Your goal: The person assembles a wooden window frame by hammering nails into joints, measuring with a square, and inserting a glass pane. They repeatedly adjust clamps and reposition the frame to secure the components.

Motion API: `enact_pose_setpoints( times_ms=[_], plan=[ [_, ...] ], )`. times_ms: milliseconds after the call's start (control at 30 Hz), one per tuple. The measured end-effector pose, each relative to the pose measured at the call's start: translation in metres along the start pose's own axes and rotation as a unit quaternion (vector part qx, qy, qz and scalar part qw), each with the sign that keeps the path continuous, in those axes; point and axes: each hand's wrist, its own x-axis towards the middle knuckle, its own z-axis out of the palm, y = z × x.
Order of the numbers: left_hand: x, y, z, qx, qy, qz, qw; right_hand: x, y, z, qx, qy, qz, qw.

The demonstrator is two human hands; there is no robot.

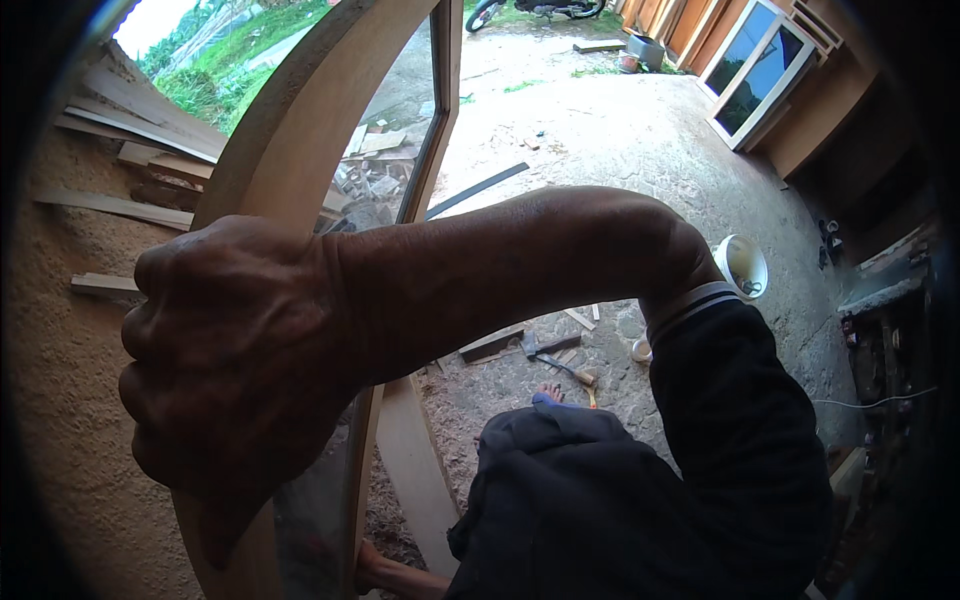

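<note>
A wooden-framed glass window (300, 130) stands upright on my left, its pale wide edge bowed by the lens. My right arm reaches across in front of me. My right hand (240, 340) is closed over the frame's edge, its back toward me, fingers curled on the far side and thumb low. What lies under the palm is hidden. Lower down, my left hand (375, 570) is at the frame's right edge, seen only in part at the picture's bottom. It appears closed around the wood, though most fingers are hidden. Through the glass, wood scraps and rubble show.
A long board (415, 470) lies beside the window's foot. On the floor are a hammer-like tool (565, 365), dark wood pieces (490, 345) and a white bucket (742, 265). Wood strips (140, 205) lean by the rough left wall. A white-framed window (757, 70) leans at the far right.
</note>
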Motion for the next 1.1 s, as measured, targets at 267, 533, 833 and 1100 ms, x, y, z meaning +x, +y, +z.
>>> enact_pose_setpoints(
  times_ms=[267, 533, 833, 1100],
  plan=[
    [-0.116, 0.08, -0.135, -0.25, 0.043, 0.073, 0.964, -0.168, 0.042, -0.053, -0.111, 0.223, 0.043, 0.968],
    [-0.192, 0.165, -0.255, -0.443, 0.072, 0.129, 0.884, -0.289, 0.106, -0.083, -0.184, 0.337, 0.015, 0.923],
    [-0.333, 0.315, -0.27, -0.539, -0.026, 0.182, 0.822, -0.429, 0.251, -0.078, -0.236, 0.298, 0.109, 0.918],
    [-0.413, 0.506, -0.276, -0.508, -0.121, 0.218, 0.825, -0.567, 0.452, -0.106, -0.224, 0.264, 0.127, 0.929]
  ],
)
